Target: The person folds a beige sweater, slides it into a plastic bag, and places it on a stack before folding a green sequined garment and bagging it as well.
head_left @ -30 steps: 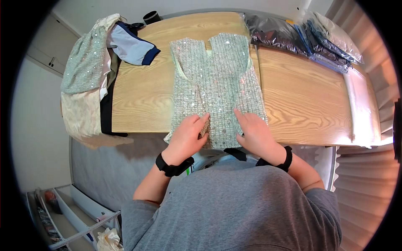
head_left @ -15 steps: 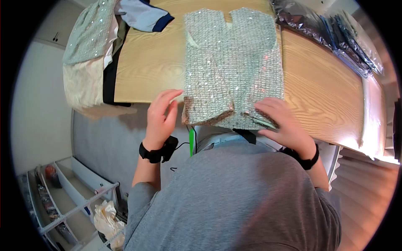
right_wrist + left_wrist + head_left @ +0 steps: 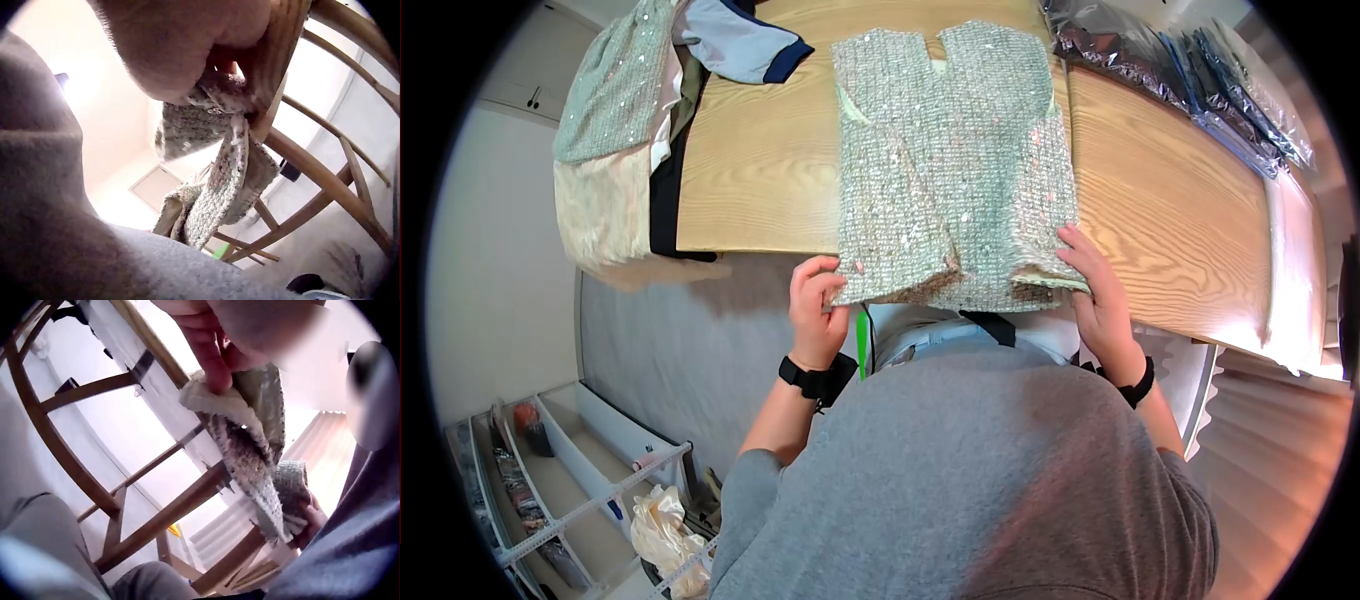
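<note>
Sequined top [image 3: 955, 160] lies flat on tabletop [image 3: 1170, 220], hem hanging over the near edge. Left hand [image 3: 818, 305] pinches the hem's left corner; right hand [image 3: 1100, 295] grips the right corner (fingers curled under). Clothes pile [image 3: 615, 130] at left, bagged items [image 3: 1170, 70] far right.

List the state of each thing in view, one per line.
Sequined top: flat on the table, hem hanging over the near edge.
Left hand: pinching the hem's left corner.
Right hand: gripping the hem's right corner.
Clothes pile: draped over the table's left end.
</note>
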`<action>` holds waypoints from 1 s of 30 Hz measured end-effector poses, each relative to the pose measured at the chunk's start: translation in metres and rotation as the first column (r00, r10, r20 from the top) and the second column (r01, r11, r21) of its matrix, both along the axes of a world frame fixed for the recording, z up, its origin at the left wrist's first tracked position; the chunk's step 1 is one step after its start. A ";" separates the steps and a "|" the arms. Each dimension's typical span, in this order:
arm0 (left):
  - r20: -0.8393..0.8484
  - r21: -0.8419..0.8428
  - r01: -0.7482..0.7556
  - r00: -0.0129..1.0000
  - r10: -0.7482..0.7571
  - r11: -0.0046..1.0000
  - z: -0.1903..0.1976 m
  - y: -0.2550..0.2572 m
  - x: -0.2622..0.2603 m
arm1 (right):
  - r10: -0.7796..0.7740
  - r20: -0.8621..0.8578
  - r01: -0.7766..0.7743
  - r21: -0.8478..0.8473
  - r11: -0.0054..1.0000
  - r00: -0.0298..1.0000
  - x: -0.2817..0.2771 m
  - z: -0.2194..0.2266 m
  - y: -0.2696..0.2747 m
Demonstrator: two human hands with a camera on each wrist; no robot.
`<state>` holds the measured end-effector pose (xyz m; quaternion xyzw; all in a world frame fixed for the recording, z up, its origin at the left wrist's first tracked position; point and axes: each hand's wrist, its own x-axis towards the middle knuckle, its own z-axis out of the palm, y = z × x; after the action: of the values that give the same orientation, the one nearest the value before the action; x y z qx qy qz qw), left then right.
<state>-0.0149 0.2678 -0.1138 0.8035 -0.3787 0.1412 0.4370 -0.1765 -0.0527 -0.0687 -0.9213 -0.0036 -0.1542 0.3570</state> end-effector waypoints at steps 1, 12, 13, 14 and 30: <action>-0.035 0.018 0.028 0.999 -0.027 0.999 0.006 0.000 -0.001 | -0.028 0.037 0.022 0.147 0.989 0.999 -0.001 -0.001 0.000; 0.024 0.214 0.196 0.978 -0.206 0.957 0.049 -0.051 -0.018 | -0.092 0.022 0.095 -0.199 0.975 0.996 0.006 0.004 0.022; 0.067 0.366 0.115 0.987 -0.150 0.923 0.047 -0.055 -0.018 | -0.123 0.050 0.131 -0.190 0.973 0.991 0.005 0.001 0.025; 0.117 0.507 0.026 0.988 -0.099 0.862 0.045 -0.058 -0.018 | -0.132 0.052 0.140 -0.196 0.971 0.990 0.004 0.001 0.023; 0.135 0.435 0.234 0.938 -0.320 0.869 0.040 -0.002 0.018 | -0.060 0.003 0.060 0.060 0.996 0.998 -0.006 0.002 0.014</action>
<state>0.0029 0.2656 -0.0737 0.7957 -0.5543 0.0747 0.2324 -0.1822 -0.0388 -0.0668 -0.9095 0.0277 -0.1670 0.3798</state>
